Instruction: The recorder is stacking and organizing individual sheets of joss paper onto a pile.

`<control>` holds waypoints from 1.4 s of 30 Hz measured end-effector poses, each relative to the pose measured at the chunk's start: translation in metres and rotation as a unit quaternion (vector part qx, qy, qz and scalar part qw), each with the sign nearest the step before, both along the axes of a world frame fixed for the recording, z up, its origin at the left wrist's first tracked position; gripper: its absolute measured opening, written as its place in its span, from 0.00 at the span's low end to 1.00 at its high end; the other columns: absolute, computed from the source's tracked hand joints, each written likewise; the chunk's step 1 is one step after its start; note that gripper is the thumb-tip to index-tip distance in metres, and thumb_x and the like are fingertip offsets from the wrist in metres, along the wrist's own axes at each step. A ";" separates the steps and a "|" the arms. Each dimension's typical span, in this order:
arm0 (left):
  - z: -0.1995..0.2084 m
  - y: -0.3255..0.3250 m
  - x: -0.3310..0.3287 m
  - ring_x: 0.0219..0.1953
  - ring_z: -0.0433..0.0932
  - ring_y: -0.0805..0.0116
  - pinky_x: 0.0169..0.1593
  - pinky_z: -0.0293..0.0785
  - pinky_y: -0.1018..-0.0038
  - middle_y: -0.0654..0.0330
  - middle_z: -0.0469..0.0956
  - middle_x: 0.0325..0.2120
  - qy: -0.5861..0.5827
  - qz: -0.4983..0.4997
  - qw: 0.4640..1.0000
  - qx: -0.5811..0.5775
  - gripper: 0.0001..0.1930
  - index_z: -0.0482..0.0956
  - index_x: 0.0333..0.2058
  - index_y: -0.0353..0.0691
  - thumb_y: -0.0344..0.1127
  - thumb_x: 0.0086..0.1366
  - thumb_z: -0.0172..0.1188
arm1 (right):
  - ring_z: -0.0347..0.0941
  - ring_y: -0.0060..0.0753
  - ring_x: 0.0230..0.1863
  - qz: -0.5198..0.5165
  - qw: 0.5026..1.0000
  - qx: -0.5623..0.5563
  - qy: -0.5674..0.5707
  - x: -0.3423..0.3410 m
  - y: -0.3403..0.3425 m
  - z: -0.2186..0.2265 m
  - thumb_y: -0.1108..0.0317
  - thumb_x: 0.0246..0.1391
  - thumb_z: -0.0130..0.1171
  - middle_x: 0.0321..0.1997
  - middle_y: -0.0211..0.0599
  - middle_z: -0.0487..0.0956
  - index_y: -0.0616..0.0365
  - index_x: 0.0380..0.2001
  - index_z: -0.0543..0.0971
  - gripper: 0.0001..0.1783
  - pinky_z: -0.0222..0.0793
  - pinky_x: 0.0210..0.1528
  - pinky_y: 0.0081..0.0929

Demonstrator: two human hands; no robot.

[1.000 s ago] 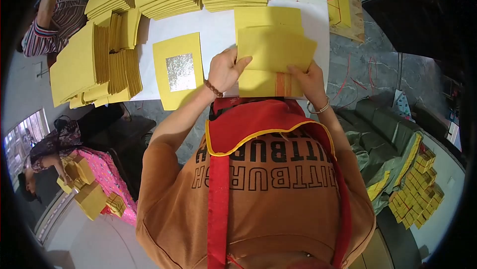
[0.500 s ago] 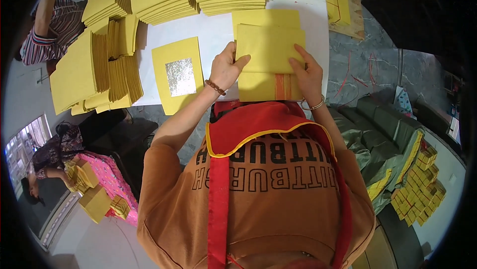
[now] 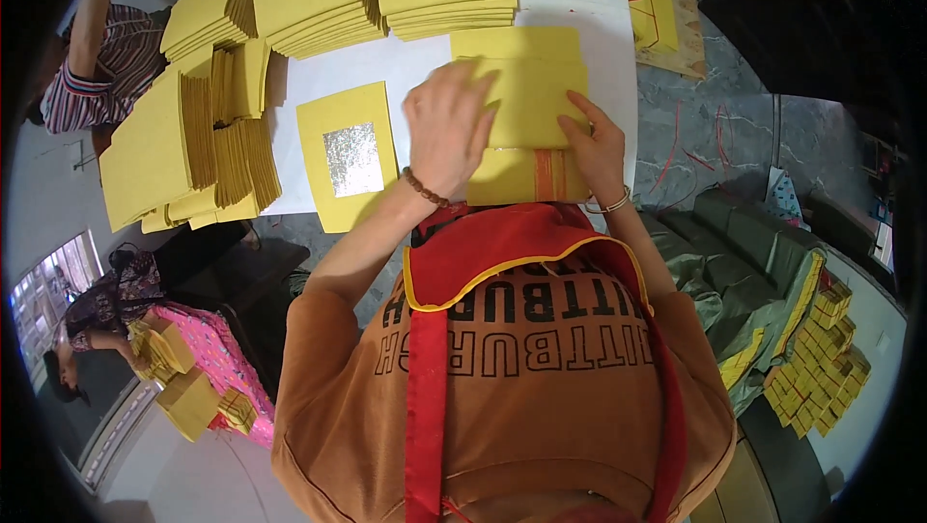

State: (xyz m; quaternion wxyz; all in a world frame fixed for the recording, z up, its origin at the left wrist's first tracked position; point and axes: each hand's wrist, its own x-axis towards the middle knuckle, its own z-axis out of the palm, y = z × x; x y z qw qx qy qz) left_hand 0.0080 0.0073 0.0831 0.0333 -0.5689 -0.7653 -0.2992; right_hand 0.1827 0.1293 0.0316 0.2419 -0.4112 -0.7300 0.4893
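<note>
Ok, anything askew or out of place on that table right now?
Mostly orderly. The yellow stacks at the table's left edge are fanned and overhang it. One foil-centred sheet lies alone, slightly rotated. Both the left hand and right hand rest on the front pile.

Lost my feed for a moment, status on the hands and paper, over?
Left hand flat on the yellow sheet, fingers spread. Right hand pinching its right edge. Foil-centred sheet lies apart, left. Nothing in the way.
</note>
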 end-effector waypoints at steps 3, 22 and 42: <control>-0.001 0.019 0.004 0.57 0.57 0.50 0.55 0.55 0.58 0.50 0.61 0.54 0.012 -0.118 0.992 -0.050 0.26 0.66 0.52 0.41 0.39 0.54 0.58 | 0.75 0.35 0.38 0.001 1.000 0.007 0.005 -0.001 0.002 -0.003 0.69 0.46 0.59 0.39 0.45 0.78 0.58 0.46 0.75 0.20 0.68 0.40 0.25; -0.040 0.020 0.005 0.62 0.49 0.54 0.61 0.43 0.53 0.52 0.53 0.59 0.131 -0.156 0.968 -0.145 0.32 0.62 0.56 0.50 0.57 0.55 0.51 | 0.47 0.37 0.66 0.265 0.859 0.369 -0.237 0.027 -0.035 0.006 0.42 0.47 0.52 0.64 0.32 0.56 0.53 0.56 0.64 0.38 0.31 0.61 0.63; 0.033 0.031 -0.029 0.44 0.72 0.57 0.48 0.68 0.66 0.49 0.70 0.47 0.025 -0.186 0.982 -0.016 0.28 0.67 0.50 0.35 0.25 0.45 0.53 | 0.63 0.34 0.57 -0.085 0.959 -0.211 0.172 0.031 0.003 0.030 0.58 0.62 0.38 0.53 0.46 0.70 0.64 0.53 0.65 0.23 0.53 0.60 0.27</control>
